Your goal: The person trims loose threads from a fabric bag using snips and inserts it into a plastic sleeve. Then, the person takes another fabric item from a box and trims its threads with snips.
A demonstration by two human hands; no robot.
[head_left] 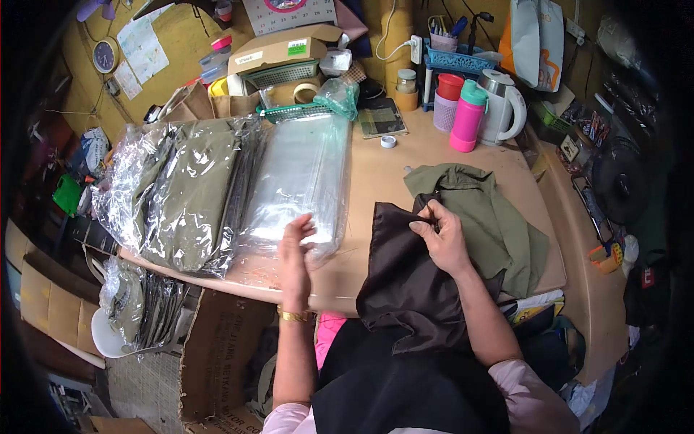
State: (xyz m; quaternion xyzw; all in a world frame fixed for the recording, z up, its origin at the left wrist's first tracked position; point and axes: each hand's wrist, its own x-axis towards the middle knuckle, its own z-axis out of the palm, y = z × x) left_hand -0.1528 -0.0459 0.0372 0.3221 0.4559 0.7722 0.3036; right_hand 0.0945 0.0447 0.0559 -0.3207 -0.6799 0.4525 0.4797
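Observation:
My right hand (445, 242) pinches the upper edge of a dark brown, silky cloth (405, 267) between thumb and fingers. The cloth hangs down over the table's front edge toward my lap. Behind and to the right of it lies an olive green garment (481, 206), partly covered by the cloth and my forearm. Raised near the front edge of a stack of clear plastic bags (296, 173), my left hand (296, 242) holds nothing, its fingers apart and slightly blurred.
Olive garments packed in clear plastic (191, 192) are piled at the table's left. A pink bottle (468, 119), a kettle (499, 108) and a red-lidded cup (448, 101) stand at the back right. Below the front edge is an open cardboard box (217, 362).

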